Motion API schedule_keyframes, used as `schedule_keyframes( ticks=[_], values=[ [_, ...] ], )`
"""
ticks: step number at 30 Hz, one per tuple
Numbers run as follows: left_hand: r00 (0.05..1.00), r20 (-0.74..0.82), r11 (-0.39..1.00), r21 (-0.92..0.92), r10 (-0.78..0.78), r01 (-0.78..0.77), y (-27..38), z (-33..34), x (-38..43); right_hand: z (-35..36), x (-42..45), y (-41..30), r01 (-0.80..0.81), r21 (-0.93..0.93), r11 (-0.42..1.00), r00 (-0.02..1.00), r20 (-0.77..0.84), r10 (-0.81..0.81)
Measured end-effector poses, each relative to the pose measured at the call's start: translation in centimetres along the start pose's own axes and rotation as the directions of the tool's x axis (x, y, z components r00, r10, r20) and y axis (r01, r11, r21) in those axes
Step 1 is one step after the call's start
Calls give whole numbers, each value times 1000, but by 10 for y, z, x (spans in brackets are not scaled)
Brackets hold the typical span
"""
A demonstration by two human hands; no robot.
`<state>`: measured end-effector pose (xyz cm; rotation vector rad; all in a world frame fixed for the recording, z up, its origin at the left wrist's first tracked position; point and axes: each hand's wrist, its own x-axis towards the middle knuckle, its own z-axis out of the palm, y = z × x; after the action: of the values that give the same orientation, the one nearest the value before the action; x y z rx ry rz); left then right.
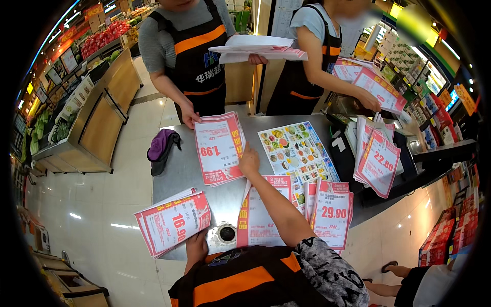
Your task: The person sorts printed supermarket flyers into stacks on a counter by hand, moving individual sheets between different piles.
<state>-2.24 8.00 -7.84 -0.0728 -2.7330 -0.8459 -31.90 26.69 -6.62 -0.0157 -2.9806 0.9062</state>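
Note:
My left hand (pixel 196 247) is at the near left edge of the steel table (pixel 176 142), touching the lower edge of a stack of red-bordered price posters (pixel 172 222); its grip is partly hidden. With my right arm stretched across the table, my right hand (pixel 249 160) rests at the right edge of another poster stack (pixel 218 149). A co-worker's hand (pixel 190 115) touches that stack's far corner. Below my right forearm lie a large price poster (pixel 255 215) and, to its right, more posters (pixel 332 213). A colourful printed flyer (pixel 295 146) lies beyond them.
A purple and black cap (pixel 163 149) lies at the table's left edge. Two co-workers in aprons stand across; one holds a sheaf of papers (pixel 261 48). More posters (pixel 378 157) lie over a scale at right. A round hole (pixel 226 232) opens in the tabletop near me.

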Motion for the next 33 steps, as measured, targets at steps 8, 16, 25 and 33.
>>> schedule_keyframes(
  ticks=[8,16,25,33],
  values=[
    [999,-27,999,-16,-28,27,-2,-3,-8,22,28,62,43,116,992,930,-367,3],
    [999,-23,999,-11,39,-39,-11,2,-7,-78,2,99,-57,-126,990,944,-330,12],
    [926,375,958,-280,44,67,19,-36,-6,-111,-183,61,216,108,970,973,-104,-205],
    [988,-142,955,295,63,-19,-59,-80,84,-95,-254,114,246,-229,942,969,53,-240]
  ],
)
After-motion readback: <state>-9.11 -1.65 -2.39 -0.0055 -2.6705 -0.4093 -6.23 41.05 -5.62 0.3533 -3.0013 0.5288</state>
